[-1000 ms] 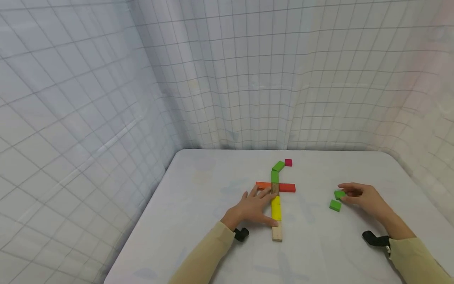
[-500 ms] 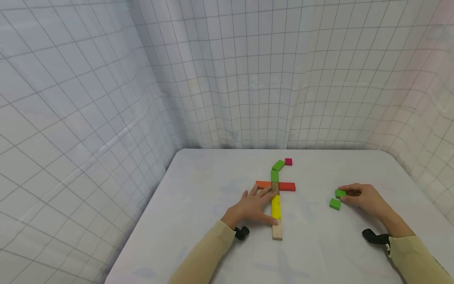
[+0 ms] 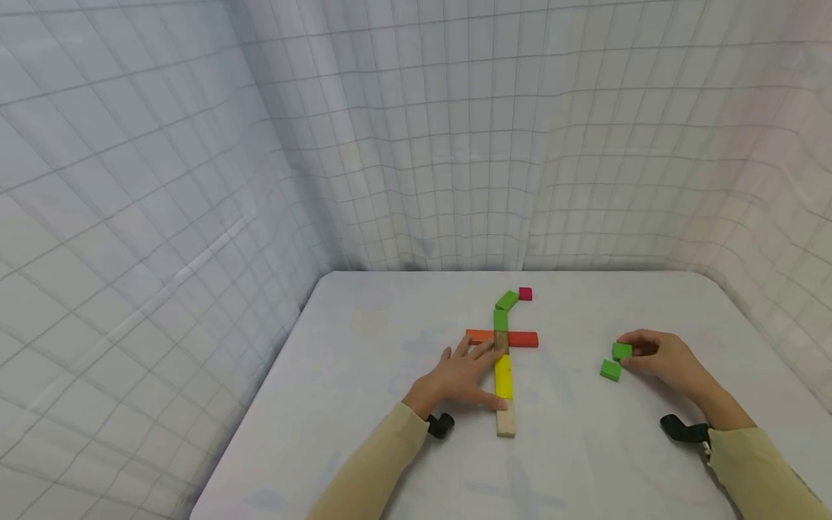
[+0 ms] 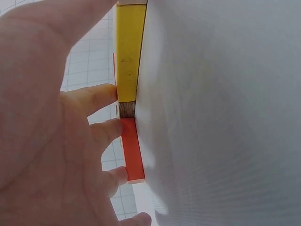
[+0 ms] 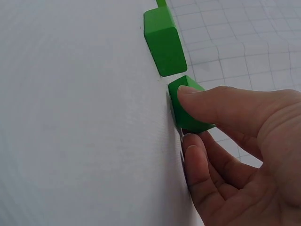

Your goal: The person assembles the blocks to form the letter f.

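Note:
My left hand [image 3: 458, 377] lies with spread fingers along the left side of a row of wooden blocks. Its thumb touches the plain wood block [image 3: 505, 424], and fingertips are at the brown block [image 3: 501, 341] and orange block [image 4: 132, 150]. Between them lies a yellow block [image 3: 503, 377]. Off to the right, my right hand [image 3: 666, 359] pinches a small green block [image 3: 621, 351] low at the table, thumb [image 5: 195, 101] on its near face. Just beside that block sits a second green block [image 3: 610, 370], a narrow gap apart in the right wrist view.
A red block [image 3: 523, 339] extends right from the brown one. Beyond it are a straight green block [image 3: 500, 320], a slanted green block [image 3: 507, 300] and a small magenta block [image 3: 525, 294]. White gridded curtains [image 3: 442, 180] surround the white table [image 3: 364, 318].
The pinched green block has shifted slightly right relative to the other green block, with my right hand around it. My left hand stays in place on the row.

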Demonstrator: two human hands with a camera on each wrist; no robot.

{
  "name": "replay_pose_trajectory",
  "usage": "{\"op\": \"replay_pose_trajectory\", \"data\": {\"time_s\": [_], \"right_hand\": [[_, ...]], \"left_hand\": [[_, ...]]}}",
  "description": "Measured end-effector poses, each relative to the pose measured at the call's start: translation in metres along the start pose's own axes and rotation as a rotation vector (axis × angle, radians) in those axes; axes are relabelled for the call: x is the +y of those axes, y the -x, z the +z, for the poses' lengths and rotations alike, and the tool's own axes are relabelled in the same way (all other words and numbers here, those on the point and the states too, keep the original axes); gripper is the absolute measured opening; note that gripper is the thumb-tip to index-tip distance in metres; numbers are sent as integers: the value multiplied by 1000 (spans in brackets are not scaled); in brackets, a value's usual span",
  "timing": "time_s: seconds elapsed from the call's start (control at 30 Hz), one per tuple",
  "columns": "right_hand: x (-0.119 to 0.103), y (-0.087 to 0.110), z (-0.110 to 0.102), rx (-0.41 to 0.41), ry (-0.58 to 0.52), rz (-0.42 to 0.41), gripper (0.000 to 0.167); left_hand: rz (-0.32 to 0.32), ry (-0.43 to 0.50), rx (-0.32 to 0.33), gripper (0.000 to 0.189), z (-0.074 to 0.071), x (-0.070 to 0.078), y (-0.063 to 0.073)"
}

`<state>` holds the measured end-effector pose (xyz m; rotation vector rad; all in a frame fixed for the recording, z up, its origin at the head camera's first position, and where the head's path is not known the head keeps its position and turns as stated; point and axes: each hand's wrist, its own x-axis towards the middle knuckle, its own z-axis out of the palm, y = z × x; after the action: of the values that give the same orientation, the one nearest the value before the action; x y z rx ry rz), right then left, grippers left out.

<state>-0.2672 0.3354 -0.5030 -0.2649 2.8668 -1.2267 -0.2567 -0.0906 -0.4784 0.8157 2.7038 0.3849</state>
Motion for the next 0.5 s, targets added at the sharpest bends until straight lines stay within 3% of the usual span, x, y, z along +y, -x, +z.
{"op": "replay_pose_trajectory", "data": {"time_s": [0.5], "right_hand": [[-10, -3, -1, 29, 68, -10, 55]], "left_hand": [[1, -3, -1, 99, 0, -2, -1]]}}
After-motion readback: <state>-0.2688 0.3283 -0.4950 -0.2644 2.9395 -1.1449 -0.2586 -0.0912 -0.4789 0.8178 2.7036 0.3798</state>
